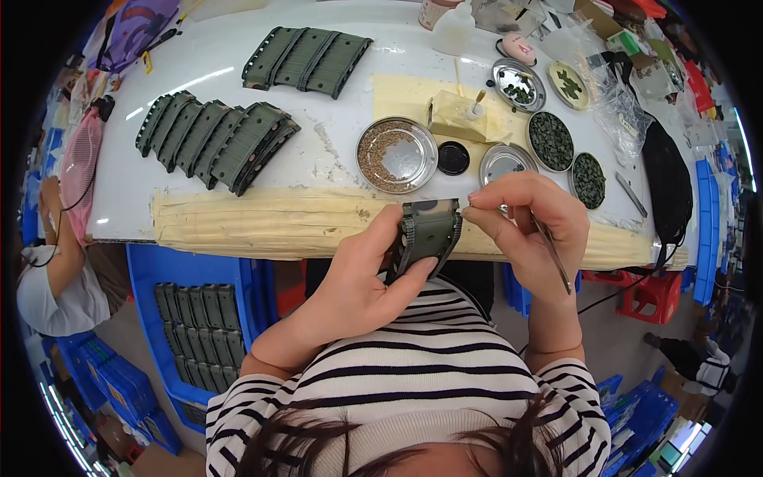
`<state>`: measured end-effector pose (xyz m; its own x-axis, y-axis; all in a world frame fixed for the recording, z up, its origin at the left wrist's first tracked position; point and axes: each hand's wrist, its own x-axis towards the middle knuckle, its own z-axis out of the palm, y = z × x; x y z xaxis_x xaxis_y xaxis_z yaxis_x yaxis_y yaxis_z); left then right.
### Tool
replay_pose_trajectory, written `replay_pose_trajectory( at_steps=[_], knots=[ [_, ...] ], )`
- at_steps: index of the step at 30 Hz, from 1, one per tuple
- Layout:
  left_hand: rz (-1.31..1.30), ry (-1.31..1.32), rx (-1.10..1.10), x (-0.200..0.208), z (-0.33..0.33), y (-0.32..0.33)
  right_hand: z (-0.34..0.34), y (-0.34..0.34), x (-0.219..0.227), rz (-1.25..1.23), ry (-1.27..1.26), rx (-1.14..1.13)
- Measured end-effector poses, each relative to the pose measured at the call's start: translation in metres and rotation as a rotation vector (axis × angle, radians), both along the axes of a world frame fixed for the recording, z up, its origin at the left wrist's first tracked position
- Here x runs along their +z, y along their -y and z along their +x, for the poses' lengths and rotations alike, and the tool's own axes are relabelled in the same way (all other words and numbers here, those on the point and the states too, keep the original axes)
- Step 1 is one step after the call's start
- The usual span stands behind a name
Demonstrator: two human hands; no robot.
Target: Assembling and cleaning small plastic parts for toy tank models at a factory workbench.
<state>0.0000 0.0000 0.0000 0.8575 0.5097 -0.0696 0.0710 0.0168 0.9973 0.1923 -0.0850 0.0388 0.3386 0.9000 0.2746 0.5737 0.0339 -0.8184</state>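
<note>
My left hand (369, 274) is closed round a small dark green, camouflage-patterned plastic part (431, 230), held up in front of my chest at the table's edge. A row of small studs or holes runs along the part's right edge. My right hand (532, 226) is beside that edge, thumb and forefinger pinched close to its upper right corner. Any tiny piece between those fingertips is too small to make out. Metal tweezers (555, 256) are tucked in the right hand, pointing back toward the wrist.
Similar green parts lie in rows (214, 139) at left and at the back (306, 60). A dish of small brown pieces (387, 167), a bowl of dark green pieces (550, 141) and a taped block (457, 115) stand ahead. A blue crate (147, 278) holds more parts at lower left.
</note>
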Motion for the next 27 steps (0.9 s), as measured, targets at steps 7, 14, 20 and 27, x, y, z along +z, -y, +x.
replay_pose_trajectory(
  at_steps=[7,14,20,27],
  knots=[
    [0.185,0.085,0.088,-0.014,0.005,0.001,-0.003,-0.005,-0.002,0.152,0.125,0.058],
    [0.168,0.111,0.101,-0.011,0.006,0.003,-0.007,-0.01,-0.01,0.244,0.235,0.084],
    [0.125,0.115,0.128,-0.013,0.006,0.002,-0.012,-0.007,-0.017,0.21,0.217,0.066],
    [0.064,0.187,0.125,-0.016,0.007,0.005,-0.014,-0.006,-0.018,0.227,0.159,0.067]
  ],
)
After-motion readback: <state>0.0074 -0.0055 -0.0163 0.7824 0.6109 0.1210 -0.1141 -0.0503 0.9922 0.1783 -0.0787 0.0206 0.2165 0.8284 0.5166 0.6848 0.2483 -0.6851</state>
